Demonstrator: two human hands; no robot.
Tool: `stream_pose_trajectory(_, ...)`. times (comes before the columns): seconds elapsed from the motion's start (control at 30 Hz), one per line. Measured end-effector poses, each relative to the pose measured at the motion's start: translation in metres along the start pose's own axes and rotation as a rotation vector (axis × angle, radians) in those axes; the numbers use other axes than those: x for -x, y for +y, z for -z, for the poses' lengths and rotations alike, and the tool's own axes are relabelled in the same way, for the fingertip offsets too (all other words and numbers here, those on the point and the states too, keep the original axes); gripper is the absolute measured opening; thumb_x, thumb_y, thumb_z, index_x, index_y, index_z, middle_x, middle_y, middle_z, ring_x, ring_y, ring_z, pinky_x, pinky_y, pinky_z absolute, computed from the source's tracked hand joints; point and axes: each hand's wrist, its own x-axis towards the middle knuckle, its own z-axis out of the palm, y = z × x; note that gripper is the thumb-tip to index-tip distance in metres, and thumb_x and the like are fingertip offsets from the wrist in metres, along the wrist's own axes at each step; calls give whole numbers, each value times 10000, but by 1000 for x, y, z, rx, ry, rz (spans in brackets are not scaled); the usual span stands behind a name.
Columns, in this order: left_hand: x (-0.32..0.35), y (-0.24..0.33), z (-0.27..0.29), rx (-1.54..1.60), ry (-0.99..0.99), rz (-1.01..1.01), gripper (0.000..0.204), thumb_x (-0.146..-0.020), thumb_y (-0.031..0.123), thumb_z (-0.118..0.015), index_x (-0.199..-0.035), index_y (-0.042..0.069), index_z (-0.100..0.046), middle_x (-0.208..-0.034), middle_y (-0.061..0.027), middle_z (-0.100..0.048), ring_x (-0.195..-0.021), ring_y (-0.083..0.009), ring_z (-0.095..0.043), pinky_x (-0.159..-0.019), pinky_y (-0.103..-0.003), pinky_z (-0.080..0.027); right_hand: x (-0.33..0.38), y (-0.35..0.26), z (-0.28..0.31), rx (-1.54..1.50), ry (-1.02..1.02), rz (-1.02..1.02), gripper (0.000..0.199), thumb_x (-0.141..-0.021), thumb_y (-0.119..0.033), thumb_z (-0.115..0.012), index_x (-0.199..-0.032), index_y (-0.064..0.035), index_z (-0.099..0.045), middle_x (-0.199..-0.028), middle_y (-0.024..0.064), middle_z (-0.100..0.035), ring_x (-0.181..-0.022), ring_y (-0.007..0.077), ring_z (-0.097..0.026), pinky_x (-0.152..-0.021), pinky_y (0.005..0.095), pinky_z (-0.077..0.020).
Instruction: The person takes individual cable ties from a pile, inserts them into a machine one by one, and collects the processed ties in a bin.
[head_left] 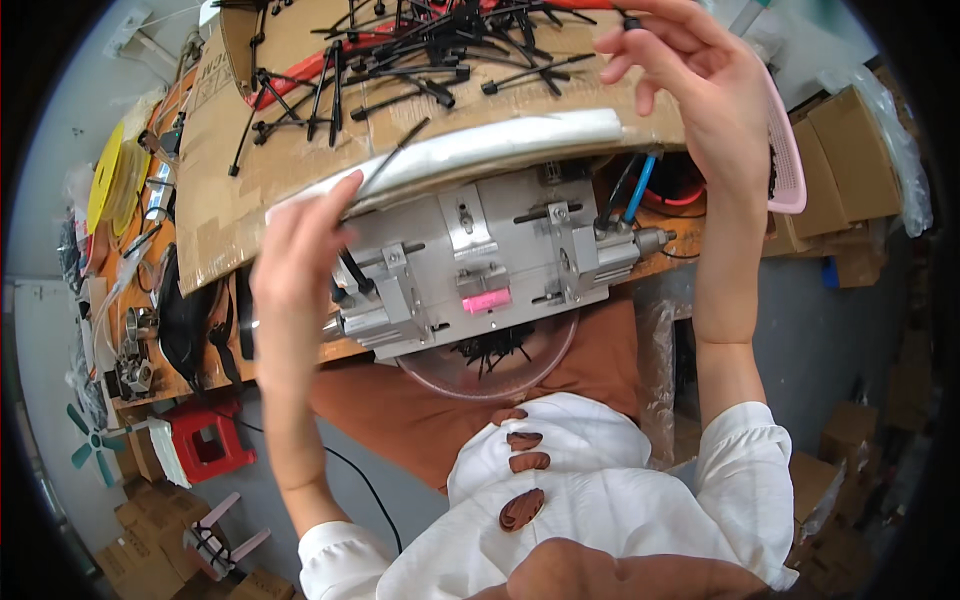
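Observation:
My left hand (300,260) is at the left end of a silver metal fixture (510,240). Between its thumb and forefinger is a thin black rod (398,155), slanting up and away over a white padded strip (480,148). Up at the far right, my right hand (695,85) has its fingertips on a small black part (630,22), most of which is hidden. Below that hand is a brown cardboard sheet (215,225) carrying a heap of black rods with thicker ends (440,50). A bright pink block (486,300) sits at the fixture's middle front.
A clear bowl (420,378) with black rods rests on my lap under the fixture. Right of the cardboard stands a pink basket (790,160). Blue and black handled tools (640,188) lie beside the fixture. A red stool (208,440) is at lower left.

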Motion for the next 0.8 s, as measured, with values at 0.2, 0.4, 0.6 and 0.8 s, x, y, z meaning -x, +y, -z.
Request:
stream_pose_trajectory(0.2,108,80,-76,-24,-122,62,775,-635,18,-777,-1342,-25,-463,-877,-93,-545,-785,-239,-498,-702,-363,-440,44,25,17,-20,-73,160,275,-945,-118,-564,-1146,68,-546,-942,205,-674,-784,226,-683,-546,234,-500)
stream_pose_trajectory(0.4,110,97,-104,-111,-138,169,718,-705,60,-734,-1344,-51,-428,-885,-100,-507,-799,-259,-484,-714,-364,-422,65,16,0,1,10,160,253,-931,-106,-582,-1115,64,-547,-947,220,-670,-799,244,-686,-536,249,-515)
stream_pose_trajectory(0.6,109,97,-108,-178,-136,176,720,-708,68,-733,-1348,-52,-425,-878,-97,-495,-797,-250,-481,-715,-365,-420,90,17,-17,-39,78,256,158,-858,61,-609,-1012,70,-577,-965,187,-660,-770,182,-662,-558,237,-542)
stream_pose_trajectory(0.8,78,89,-77,-116,-157,89,713,-712,124,-724,-1342,-49,-439,-871,-98,-499,-794,-236,-500,-697,-336,-442,167,57,-42,548,-85,350,544,-703,66,-737,-1217,55,-560,-831,117,-648,-660,201,-629,-578,296,-517)
